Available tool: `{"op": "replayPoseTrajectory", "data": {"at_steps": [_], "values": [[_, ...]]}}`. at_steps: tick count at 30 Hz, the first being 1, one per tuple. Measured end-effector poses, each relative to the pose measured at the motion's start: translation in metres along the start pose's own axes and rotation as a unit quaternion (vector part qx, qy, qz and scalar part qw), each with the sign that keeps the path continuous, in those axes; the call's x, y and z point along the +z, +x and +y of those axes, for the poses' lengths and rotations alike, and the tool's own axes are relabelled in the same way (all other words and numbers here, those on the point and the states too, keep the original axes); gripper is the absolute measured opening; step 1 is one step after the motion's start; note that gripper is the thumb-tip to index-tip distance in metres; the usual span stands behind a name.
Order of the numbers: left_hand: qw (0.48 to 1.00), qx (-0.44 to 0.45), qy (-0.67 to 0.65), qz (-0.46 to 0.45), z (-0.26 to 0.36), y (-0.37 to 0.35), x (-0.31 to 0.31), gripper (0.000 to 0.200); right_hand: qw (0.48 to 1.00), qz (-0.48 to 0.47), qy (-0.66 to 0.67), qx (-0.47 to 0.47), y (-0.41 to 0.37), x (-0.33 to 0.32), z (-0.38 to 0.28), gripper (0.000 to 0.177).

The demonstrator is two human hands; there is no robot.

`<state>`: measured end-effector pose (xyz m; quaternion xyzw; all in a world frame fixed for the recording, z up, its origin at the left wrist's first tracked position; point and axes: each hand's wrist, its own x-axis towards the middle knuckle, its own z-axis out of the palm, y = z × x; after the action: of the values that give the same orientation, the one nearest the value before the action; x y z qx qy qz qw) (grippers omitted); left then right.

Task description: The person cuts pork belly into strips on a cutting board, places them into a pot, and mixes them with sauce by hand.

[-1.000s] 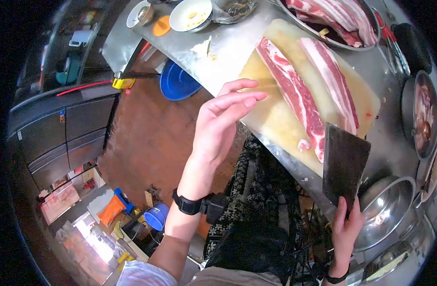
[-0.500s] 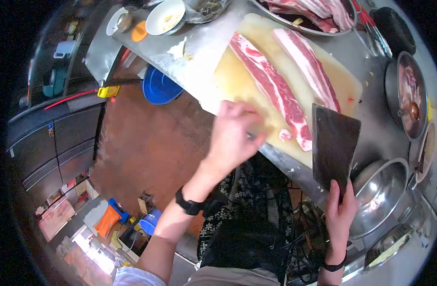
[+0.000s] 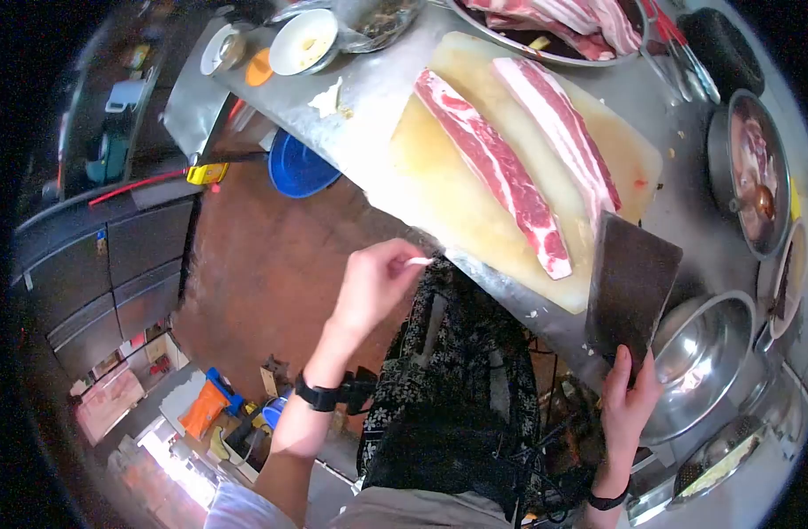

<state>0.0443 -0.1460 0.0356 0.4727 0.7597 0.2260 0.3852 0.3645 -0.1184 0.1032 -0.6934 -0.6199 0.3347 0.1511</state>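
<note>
My left hand [image 3: 375,280] is closed in a pinch on a small whitish meat scrap [image 3: 416,262], held in the air just off the table's near edge. My right hand [image 3: 630,390] grips a cleaver [image 3: 633,286], its broad dark blade pointing away from me beside the board's right end. On the pale cutting board [image 3: 413,145] lie two long strips of raw meat. The nearer is a red, fat-streaked pork strip [image 3: 492,172]; the farther is a paler pork belly strip [image 3: 558,128]. The blade's top corner is close to the paler strip's lower end.
A pan of more meat [image 3: 598,44] stands behind the board. At right are a pot [image 3: 719,159], a steel bowl [image 3: 705,366] and red-handled tongs [image 3: 690,57]. A white bowl [image 3: 303,42] sits at the far left, and a blue tub [image 3: 300,167] below the table edge.
The small scrap beside the red strip has left the board and is in my left hand, which has moved left and towards me. The cleaver has shifted slightly right and down.
</note>
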Motion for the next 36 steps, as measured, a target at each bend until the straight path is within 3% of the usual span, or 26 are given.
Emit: {"op": "replayPoseTrajectory", "data": {"at_steps": [4, 7, 8, 9, 11, 12, 13, 15, 16, 19, 20, 21, 22, 23, 27, 28, 32, 34, 36], "values": [[0.994, -0.072, 0.071, 0.039, -0.1, -0.024, -0.006, 0.013, 0.994, -0.038, 0.079, 0.064, 0.002, 0.001, -0.006, 0.017], [0.982, -0.133, 0.116, 0.068, -0.166, -0.037, 0.003, 0.009, 0.995, -0.017, 0.086, 0.038, 0.005, 0.005, 0.006, 0.021], [0.98, -0.143, 0.11, 0.081, -0.187, -0.04, 0.01, 0.009, 0.993, -0.054, 0.076, 0.07, 0.006, 0.0, 0.008, 0.022], [0.978, -0.153, 0.113, 0.083, -0.203, -0.041, 0.018, 0.011, 0.996, -0.064, 0.039, 0.055, 0.008, -0.003, -0.012, 0.022], [0.976, -0.178, 0.094, 0.083, -0.214, -0.037, 0.028, 0.013, 0.992, -0.017, -0.059, -0.115, 0.013, -0.003, 0.0, 0.023], [0.975, -0.194, 0.072, 0.084, -0.214, -0.032, 0.035, 0.013, 0.999, -0.02, -0.033, -0.037, 0.013, -0.005, -0.002, 0.024], [0.974, -0.19, 0.069, 0.096, -0.214, -0.025, 0.042, 0.014, 0.998, -0.029, -0.038, -0.052, 0.015, -0.004, -0.004, 0.024], [0.976, -0.198, -0.006, 0.092, -0.206, -0.01, 0.052, 0.016, 0.98, -0.005, -0.072, -0.183, 0.019, 0.0, -0.006, 0.021], [0.969, -0.204, -0.094, 0.102, -0.195, -0.001, 0.055, 0.02, 0.985, -0.012, -0.055, -0.166, 0.019, 0.0, -0.01, 0.021], [0.907, -0.116, -0.403, 0.018, -0.15, 0.02, 0.059, 0.041, 0.975, -0.024, -0.075, -0.207, 0.02, 0.002, -0.025, 0.02], [0.905, -0.106, -0.411, 0.017, -0.138, 0.024, 0.052, 0.041, 0.972, -0.02, -0.082, -0.219, 0.019, 0.005, -0.033, 0.02], [0.964, -0.101, -0.248, 0.0, -0.126, 0.028, 0.044, 0.041, 0.975, -0.034, -0.082, -0.206, 0.021, 0.004, -0.034, 0.02], [0.993, -0.091, -0.077, -0.013, -0.113, 0.03, 0.035, 0.041, 0.974, -0.037, -0.086, -0.204, 0.02, 0.004, -0.038, 0.02], [0.995, -0.093, 0.007, -0.039, -0.099, 0.032, 0.017, 0.036, 0.975, -0.042, -0.089, -0.201, 0.018, 0.006, -0.046, 0.019], [0.973, 0.004, -0.149, 0.175, -0.053, 0.035, -0.016, 0.012, 0.974, -0.03, -0.113, -0.195, 0.025, 0.014, -0.066, 0.014], [0.968, 0.054, -0.126, 0.209, -0.041, 0.044, -0.022, 0.01, 0.972, -0.037, -0.135, -0.187, 0.025, 0.016, -0.083, 0.013], [0.943, 0.178, -0.121, 0.255, 0.002, 0.103, -0.032, 0.013, 0.966, -0.077, -0.156, -0.19, 0.046, 0.022, -0.102, 0.013], [0.899, 0.276, -0.133, 0.312, 0.014, 0.135, -0.027, 0.017, 0.967, -0.072, -0.146, -0.194, 0.057, 0.03, -0.115, 0.014], [0.904, 0.283, -0.139, 0.29, 0.015, 0.148, -0.024, 0.019, 0.966, -0.095, -0.15, -0.185, 0.07, 0.033, -0.128, 0.021]]}}
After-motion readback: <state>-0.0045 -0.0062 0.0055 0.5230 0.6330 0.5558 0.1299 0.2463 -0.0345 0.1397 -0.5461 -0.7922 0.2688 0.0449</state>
